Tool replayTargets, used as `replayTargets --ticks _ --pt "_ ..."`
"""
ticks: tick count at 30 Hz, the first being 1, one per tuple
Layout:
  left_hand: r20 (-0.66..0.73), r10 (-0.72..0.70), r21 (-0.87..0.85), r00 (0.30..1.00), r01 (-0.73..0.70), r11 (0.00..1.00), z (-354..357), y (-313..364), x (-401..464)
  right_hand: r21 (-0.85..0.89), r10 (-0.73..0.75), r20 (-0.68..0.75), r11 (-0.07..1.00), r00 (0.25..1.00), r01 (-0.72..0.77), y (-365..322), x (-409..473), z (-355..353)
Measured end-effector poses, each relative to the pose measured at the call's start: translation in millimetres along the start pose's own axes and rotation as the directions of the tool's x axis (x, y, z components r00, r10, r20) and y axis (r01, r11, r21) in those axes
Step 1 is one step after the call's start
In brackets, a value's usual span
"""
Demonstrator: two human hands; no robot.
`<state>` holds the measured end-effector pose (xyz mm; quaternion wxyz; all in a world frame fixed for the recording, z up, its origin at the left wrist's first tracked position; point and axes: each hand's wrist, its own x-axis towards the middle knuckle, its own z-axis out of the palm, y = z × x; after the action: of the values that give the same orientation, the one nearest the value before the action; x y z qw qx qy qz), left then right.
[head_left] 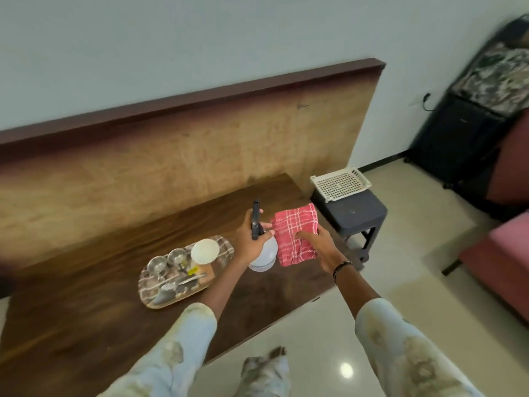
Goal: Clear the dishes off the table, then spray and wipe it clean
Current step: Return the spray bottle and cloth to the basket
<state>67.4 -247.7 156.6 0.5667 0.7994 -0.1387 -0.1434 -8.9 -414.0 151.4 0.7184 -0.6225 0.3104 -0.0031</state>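
Both hands loaded, dishes not yet cleared off the surface.

Left hand is wrapped round the neck of the spray bottle, held above the surface; bottle long axis runs roughly upright, tipped a bit, black nozzle up and pointing away toward the wall panel. Right hand grasps the red checked cloth, which is touching or just beside the bottle on its right. Tray with steel bowls, a white bowl and spoons sits on the surface left of and nearer than the left hand; tray long axis runs lower left to upper right. Left hand is the nearer one to it. My read: neither grip is free, so something gets put down before the tray can go. White basket on the stool, off the right end, looks a likely drop spot.
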Motion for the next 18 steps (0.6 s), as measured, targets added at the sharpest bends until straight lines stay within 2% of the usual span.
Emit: replayTargets --ticks 8,18 --pt "0.067 0.018 0.0 0.998 -0.018 1.0 111.1 43.0 93.3 0.035 0.01 -0.117 0.999 0.993 -0.006 -31.8 84.5 -108.4" --pt "0.099 -0.045 0.029 0.994 0.042 0.999 230.1 76.9 215.1 -0.014 0.079 -0.14 0.997 0.987 -0.081 -83.5 196.9 -219.3"
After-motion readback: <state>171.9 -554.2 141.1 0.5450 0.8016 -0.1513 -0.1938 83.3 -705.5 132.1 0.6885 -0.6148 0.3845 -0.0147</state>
